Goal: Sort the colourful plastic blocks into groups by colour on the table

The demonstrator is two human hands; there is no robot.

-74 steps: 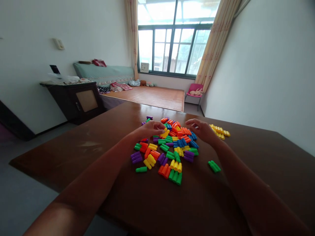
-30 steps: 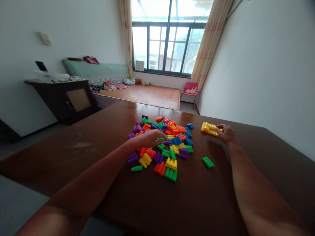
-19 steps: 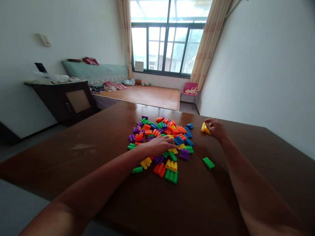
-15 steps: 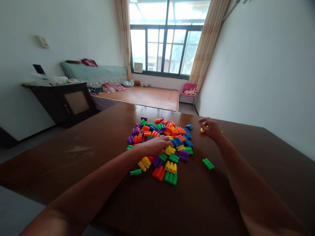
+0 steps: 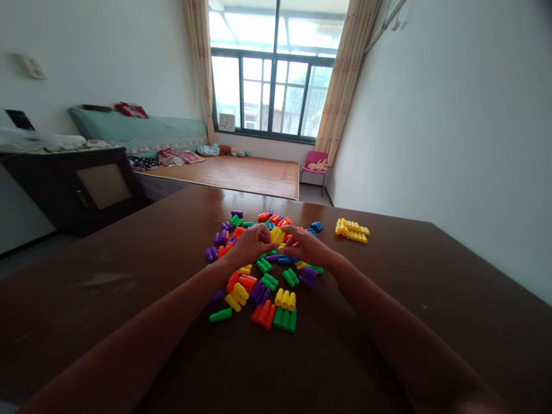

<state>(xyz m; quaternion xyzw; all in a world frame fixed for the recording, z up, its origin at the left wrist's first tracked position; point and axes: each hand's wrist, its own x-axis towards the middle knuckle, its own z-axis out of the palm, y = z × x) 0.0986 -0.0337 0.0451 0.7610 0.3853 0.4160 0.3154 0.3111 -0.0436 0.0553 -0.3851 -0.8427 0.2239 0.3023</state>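
Observation:
Over the pile of coloured plastic pieces, my left hand (image 5: 251, 244) and my right hand (image 5: 308, 246) face each other. Between them is a yellow piece (image 5: 277, 235), with the fingers of both hands closed on its sides. Red (image 5: 264, 314), green (image 5: 285, 319) and purple (image 5: 260, 292) pieces lie on the near side of the pile. A group of joined yellow pieces (image 5: 352, 230) rests to the right, beyond my right hand. Part of the pile is hidden behind both hands.
The pieces lie on a brown table (image 5: 371, 322). Beyond it are a low bed (image 5: 254, 174), a pink chair (image 5: 316, 161) and a window. A dark cabinet (image 5: 64, 178) stands at the left.
My right hand has moved left from the yellow group to the pile, uncovering that group. My left hand now meets it at a yellow piece. The view has shifted right.

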